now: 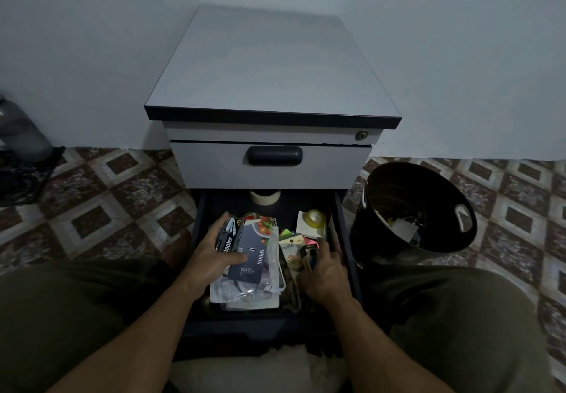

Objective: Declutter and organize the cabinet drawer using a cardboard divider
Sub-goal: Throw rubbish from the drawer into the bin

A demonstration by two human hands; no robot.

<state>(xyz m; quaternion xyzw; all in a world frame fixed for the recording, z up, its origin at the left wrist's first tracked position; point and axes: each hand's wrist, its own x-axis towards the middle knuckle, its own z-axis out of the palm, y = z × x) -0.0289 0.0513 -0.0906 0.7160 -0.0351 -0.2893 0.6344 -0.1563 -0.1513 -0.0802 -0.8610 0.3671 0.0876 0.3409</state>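
Clearing drawer, both hands in.
My L hand grips stapler pack to lift it out; R hand on small items, grip unclear, too dim.

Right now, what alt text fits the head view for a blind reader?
A person's left hand grips a stapler pack and spoon packet in an open, cluttered cabinet drawer, while the right hand reaches among small items beside them. A black bin stands to the right.
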